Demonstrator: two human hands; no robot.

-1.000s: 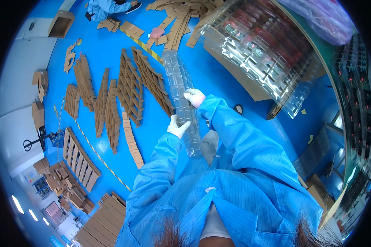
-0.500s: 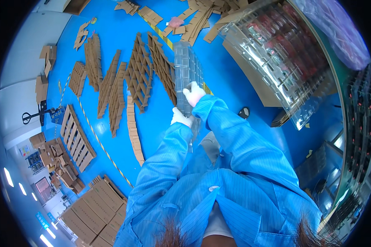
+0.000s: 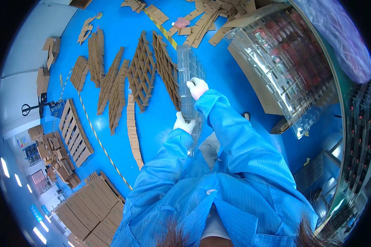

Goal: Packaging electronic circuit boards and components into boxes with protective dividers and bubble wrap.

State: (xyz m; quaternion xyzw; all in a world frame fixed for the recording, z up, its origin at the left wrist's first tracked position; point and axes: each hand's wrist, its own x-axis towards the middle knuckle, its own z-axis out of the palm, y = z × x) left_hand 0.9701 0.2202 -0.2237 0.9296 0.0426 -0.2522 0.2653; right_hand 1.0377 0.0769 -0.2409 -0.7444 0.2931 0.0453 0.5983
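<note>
Both gloved hands, left hand (image 3: 183, 123) and right hand (image 3: 198, 87), are closing their fingers around a clear plastic tray (image 3: 188, 72) (long, flimsy) above the blue floor (image 3: 235, 82); it risks flexing and slipping.

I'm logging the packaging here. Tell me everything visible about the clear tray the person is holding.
The clear tray is long, narrow and see-through, apparently thin moulded plastic with rows of small pockets. It looks empty. It is held off the blue floor, pointing away from the person. The gloved right hand grips its right edge about midway; the gloved left hand holds it nearer the body. Its near end reaches down between the blue sleeves.
</note>
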